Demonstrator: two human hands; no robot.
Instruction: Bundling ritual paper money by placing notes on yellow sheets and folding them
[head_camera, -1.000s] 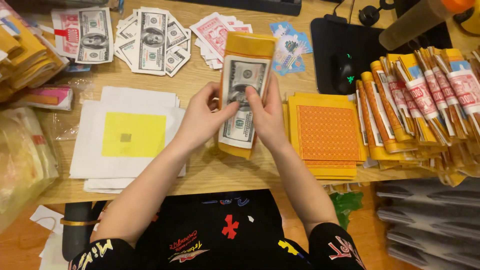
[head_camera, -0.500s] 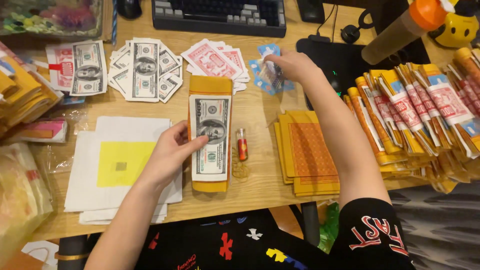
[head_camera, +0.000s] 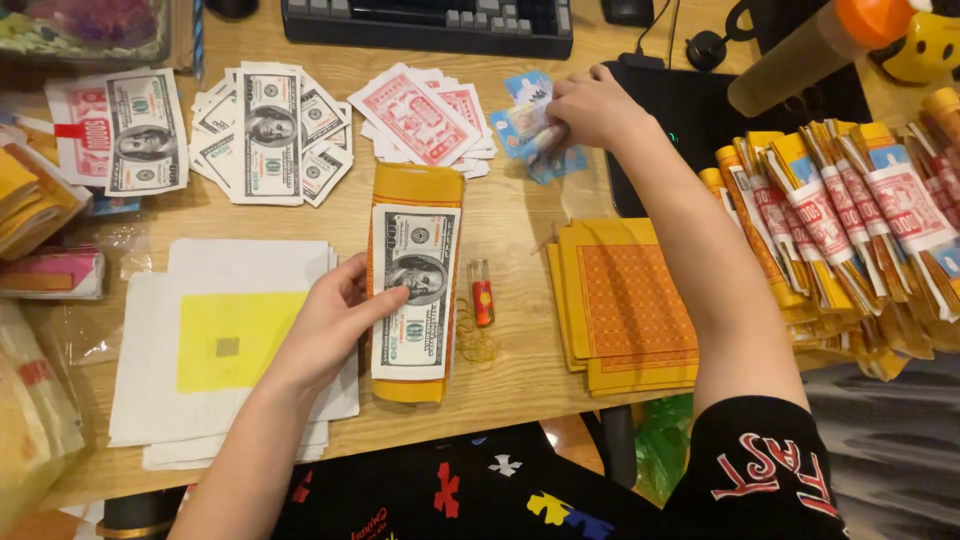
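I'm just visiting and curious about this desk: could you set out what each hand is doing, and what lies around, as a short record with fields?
Left hand: left hand rests flat on the banknote-style sheet atop a yellow paper bundle.
Right hand: right hand pinches blue paper notes with its fingers.
Between: small red lighter, rubber bands.
Right side: orange patterned sheets, banded yellow bundles.
Left side: white sheets with a yellow square.
Surface: wooden desk.

A light wooden desk (head_camera: 520, 230) fills the view under warm light; a dark keyboard (head_camera: 430, 22) lies along its far edge.
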